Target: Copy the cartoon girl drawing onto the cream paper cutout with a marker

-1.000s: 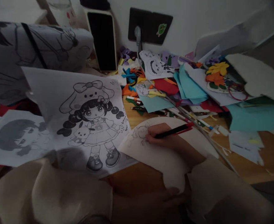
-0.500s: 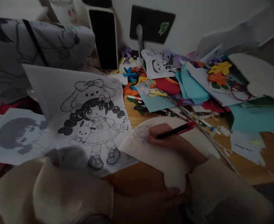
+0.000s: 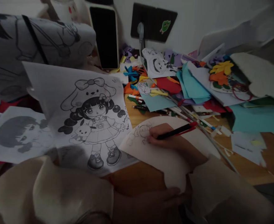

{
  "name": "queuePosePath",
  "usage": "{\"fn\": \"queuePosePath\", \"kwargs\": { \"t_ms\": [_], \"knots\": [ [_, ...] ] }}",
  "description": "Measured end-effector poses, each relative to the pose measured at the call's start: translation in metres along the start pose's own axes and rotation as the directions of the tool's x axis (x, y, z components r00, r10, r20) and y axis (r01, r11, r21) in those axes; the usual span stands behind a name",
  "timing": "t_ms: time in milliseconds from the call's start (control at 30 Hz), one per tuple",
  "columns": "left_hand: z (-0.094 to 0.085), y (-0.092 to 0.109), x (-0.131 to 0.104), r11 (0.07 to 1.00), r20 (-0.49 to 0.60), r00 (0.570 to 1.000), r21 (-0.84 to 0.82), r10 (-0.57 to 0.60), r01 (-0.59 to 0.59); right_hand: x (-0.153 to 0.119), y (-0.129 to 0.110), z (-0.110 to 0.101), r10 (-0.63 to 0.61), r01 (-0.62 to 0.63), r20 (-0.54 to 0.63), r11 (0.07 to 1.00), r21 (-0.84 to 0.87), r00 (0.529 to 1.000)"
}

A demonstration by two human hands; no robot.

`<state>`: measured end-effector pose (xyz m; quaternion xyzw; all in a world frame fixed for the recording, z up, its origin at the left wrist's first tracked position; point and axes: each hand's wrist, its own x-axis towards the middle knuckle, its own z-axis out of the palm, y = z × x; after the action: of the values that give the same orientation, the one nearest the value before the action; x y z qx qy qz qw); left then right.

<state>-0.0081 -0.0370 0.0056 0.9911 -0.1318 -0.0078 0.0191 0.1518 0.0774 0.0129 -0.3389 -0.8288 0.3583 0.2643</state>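
Note:
My right hand point(image 3: 163, 135) grips a black pen with a red end point(image 3: 176, 130), its tip resting on a pale fan point(image 3: 150, 157). Faint pencil-like lines of a small figure point(image 3: 139, 133) show on the fan's upper left part. At the bottom, my left hand point(image 3: 160, 199) is closed around the fan's short handle point(image 3: 175, 180), with the thumb on top and the other fingers largely in shadow. Left of the fan lies a printed sheet point(image 3: 50, 90) with a line drawing of a girl in a dog-eared hat.
Colourful paper scraps point(image 3: 134, 77), light blue sheets point(image 3: 194, 84) and several pens fill the back of the wooden table point(image 3: 251, 168). A phone point(image 3: 104, 37) stands upright near a wall socket point(image 3: 153, 23). A cable point(image 3: 211, 144) runs down right of the fan. Another drawing point(image 3: 22, 133) lies far left.
The camera view has shifted very slightly. My right hand stays at nearly the same spot on the fan with the pen; my left hand keeps its hold.

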Motion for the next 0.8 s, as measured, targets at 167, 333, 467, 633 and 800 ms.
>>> {"fn": "queuePosePath", "kwargs": {
  "t_ms": [167,333,467,633,800],
  "knots": [
    [0.0051,0.0044,0.0013,1.0,-0.009,1.0,0.019,-0.019,0.019,-0.0008,0.0016,0.0023,0.002,-0.002,-0.011,1.0,-0.002,1.0],
    [0.0014,0.0016,-0.0005,1.0,0.026,1.0,0.004,0.014,-0.014,-0.001,0.0012,0.0009,-0.017,0.017,0.022,1.0,-0.004,1.0],
    [-0.0013,0.002,-0.001,0.999,0.005,1.0,0.043,-0.028,0.027,0.0003,-0.0023,-0.0006,0.019,-0.018,0.024,0.999,-0.04,1.0],
    [0.0034,0.0049,0.0011,0.999,-0.004,0.999,0.037,-0.034,0.034,0.0003,0.0008,0.002,-0.002,0.002,0.011,0.998,-0.055,1.0],
    [0.0014,0.0005,-0.0017,0.999,-0.068,0.997,0.033,-0.023,0.025,-0.0027,0.0069,0.0039,-0.006,0.007,0.022,0.999,-0.047,1.0]
  ]
}}
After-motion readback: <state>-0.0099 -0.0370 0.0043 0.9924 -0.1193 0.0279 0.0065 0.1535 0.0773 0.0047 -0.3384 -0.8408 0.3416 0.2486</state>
